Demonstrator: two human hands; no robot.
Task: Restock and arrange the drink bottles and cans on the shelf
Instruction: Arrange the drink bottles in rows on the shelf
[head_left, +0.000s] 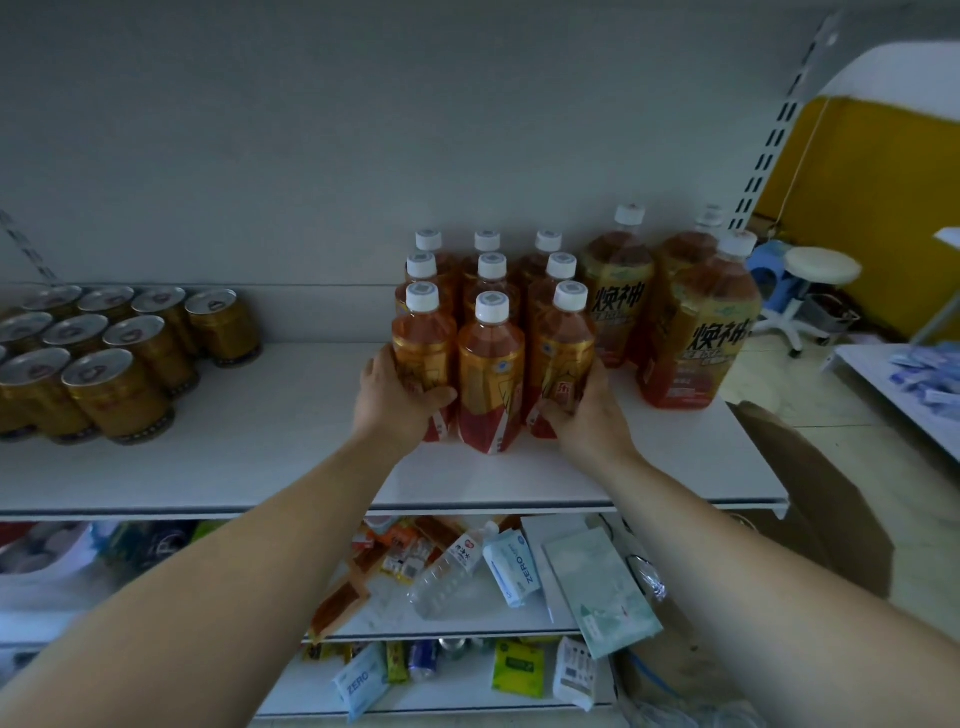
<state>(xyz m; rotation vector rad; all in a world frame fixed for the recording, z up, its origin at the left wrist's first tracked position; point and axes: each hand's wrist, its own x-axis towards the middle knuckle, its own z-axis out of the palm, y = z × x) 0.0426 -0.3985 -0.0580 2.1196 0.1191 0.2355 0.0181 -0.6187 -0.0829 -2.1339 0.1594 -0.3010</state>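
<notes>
Nine small bottles (491, 358), three large bottles (698, 332), both hands (397, 400) gripping front ones

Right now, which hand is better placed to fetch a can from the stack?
Left. The left hand grips the front-left bottle on the side facing the gold cans. The right hand is at the front-right bottle, beside the large bottles.
</notes>
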